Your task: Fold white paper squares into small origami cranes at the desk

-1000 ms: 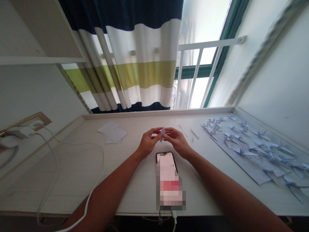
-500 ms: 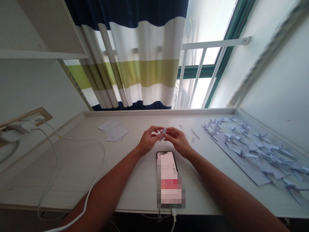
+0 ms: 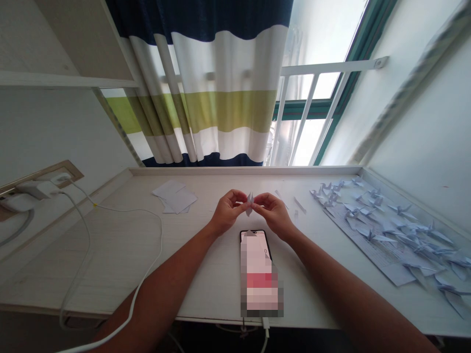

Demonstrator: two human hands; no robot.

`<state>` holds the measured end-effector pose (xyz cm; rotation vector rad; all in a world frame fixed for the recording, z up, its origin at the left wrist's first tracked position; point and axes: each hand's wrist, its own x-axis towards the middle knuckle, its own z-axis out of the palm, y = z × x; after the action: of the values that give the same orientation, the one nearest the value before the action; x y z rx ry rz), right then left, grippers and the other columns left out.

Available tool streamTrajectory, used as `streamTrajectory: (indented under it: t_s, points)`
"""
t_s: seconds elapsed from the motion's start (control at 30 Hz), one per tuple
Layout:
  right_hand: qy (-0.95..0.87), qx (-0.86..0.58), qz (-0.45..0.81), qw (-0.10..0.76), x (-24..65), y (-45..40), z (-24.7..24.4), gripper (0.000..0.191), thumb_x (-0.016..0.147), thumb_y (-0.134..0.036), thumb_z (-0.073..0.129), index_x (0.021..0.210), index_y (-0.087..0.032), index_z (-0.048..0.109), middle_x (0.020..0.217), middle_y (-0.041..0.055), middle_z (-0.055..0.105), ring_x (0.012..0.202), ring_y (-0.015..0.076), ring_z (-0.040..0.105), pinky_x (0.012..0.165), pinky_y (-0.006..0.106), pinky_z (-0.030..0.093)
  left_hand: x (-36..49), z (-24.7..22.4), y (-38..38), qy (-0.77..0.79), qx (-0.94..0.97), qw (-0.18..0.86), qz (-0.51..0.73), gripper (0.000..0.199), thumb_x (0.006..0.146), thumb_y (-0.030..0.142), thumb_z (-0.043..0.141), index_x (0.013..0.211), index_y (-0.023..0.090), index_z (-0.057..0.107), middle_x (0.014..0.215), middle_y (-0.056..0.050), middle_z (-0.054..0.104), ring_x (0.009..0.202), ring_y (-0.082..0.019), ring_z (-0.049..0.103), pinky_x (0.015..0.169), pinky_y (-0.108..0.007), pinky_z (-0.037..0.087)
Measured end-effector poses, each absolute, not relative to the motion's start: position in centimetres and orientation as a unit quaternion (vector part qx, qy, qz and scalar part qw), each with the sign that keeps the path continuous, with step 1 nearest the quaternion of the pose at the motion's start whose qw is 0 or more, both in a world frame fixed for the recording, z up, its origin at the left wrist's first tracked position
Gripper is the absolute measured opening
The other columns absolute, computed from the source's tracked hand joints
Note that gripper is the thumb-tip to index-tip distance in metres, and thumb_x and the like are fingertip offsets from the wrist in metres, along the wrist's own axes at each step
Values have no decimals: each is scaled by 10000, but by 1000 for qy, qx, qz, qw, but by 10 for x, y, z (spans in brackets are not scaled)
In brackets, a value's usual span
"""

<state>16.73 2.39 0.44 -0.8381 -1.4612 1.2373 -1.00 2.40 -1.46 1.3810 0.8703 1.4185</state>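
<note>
Between my two hands, above the middle of the white desk (image 3: 121, 255), is a small folded white paper (image 3: 250, 202) with a pointed top and bottom. My left hand (image 3: 230, 210) pinches its left side between thumb and fingers. On its right side, the thumb and fingers of my right hand (image 3: 271, 210) are closed too. Just below my hands lies a phone (image 3: 257, 269) with a lit, partly blurred screen. Narrow paper strips (image 3: 300, 205) rest to the right of my right hand.
Loose white paper sheets (image 3: 175, 198) lie at the back left. Several folded paper cranes (image 3: 371, 235) cover a printed sheet (image 3: 390, 267) on the right. A white cable (image 3: 161, 235) runs across the left side and over my left forearm.
The folded paper has turned in my fingers and now shows a symmetrical shape with points up and down. The fingertips have shifted slightly apart around it. The view has moved a little.
</note>
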Motion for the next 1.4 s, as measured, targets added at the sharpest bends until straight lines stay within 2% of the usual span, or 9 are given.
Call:
streamTrajectory:
  t_s: [0.1, 0.23, 0.4, 0.5, 0.67, 0.9, 1.07, 1.27, 1.4]
  points:
    - [-599, -370, 509, 496, 168, 23, 5, 413, 693, -569, 835, 840, -200, 723, 863, 75, 748, 821, 234, 688, 811, 413, 565, -8, -15, 23, 375, 537, 478, 585, 327, 701, 364, 866, 882, 157, 690, 844, -31, 710, 814, -159, 659, 793, -316, 527]
    - [-589, -375, 516, 496, 168, 22, 7, 411, 695, -569, 833, 849, -195, 758, 878, 81, 767, 837, 248, 698, 829, 418, 561, -5, -13, 22, 391, 505, 493, 591, 328, 675, 382, 881, 860, 152, 737, 877, -54, 752, 848, -187, 685, 849, -357, 538]
    - [-590, -370, 518, 497, 168, 21, 8, 386, 708, -552, 830, 845, -196, 770, 881, 84, 766, 841, 251, 696, 829, 418, 556, -5, -11, 20, 392, 497, 511, 581, 311, 704, 382, 865, 880, 145, 767, 906, -73, 767, 867, -194, 693, 886, -373, 541]
    - [-593, -368, 517, 495, 167, 22, 7, 377, 698, -542, 842, 831, -197, 763, 874, 82, 762, 833, 251, 697, 821, 420, 558, -4, -11, 20, 385, 501, 524, 571, 308, 734, 397, 842, 880, 140, 755, 864, -66, 757, 828, -189, 693, 850, -386, 563]
    - [-582, -385, 499, 514, 166, 25, 1, 385, 686, -548, 848, 824, -203, 754, 850, 80, 759, 810, 249, 698, 812, 424, 555, -3, -15, 22, 399, 519, 481, 583, 288, 718, 381, 853, 847, 150, 740, 819, -46, 742, 798, -179, 687, 808, -351, 559]
    - [-590, -391, 498, 502, 166, 21, 7, 381, 719, -547, 823, 841, -191, 767, 868, 83, 763, 808, 235, 689, 800, 397, 546, -1, -13, 20, 399, 512, 471, 597, 296, 713, 378, 856, 887, 157, 765, 923, -69, 769, 875, -201, 704, 862, -362, 549]
    - [-581, -363, 529, 501, 164, 20, 9, 388, 730, -540, 814, 854, -173, 781, 872, 82, 770, 811, 220, 685, 814, 379, 544, 2, -9, 19, 406, 491, 450, 626, 266, 690, 371, 868, 823, 155, 785, 971, -77, 766, 878, -197, 695, 854, -343, 538]
    - [-582, -348, 523, 516, 162, 22, 5, 333, 728, -484, 832, 895, -197, 800, 971, 87, 790, 927, 254, 711, 908, 417, 546, 4, -12, 21, 400, 484, 431, 648, 242, 667, 353, 882, 786, 165, 786, 940, -72, 760, 872, -196, 686, 839, -342, 530]
    - [-580, -370, 494, 532, 162, 20, 5, 343, 724, -497, 834, 874, -192, 791, 935, 95, 787, 881, 258, 718, 871, 423, 563, 5, -12, 22, 396, 462, 450, 654, 256, 652, 339, 896, 801, 162, 785, 927, -68, 762, 871, -188, 679, 853, -343, 522]
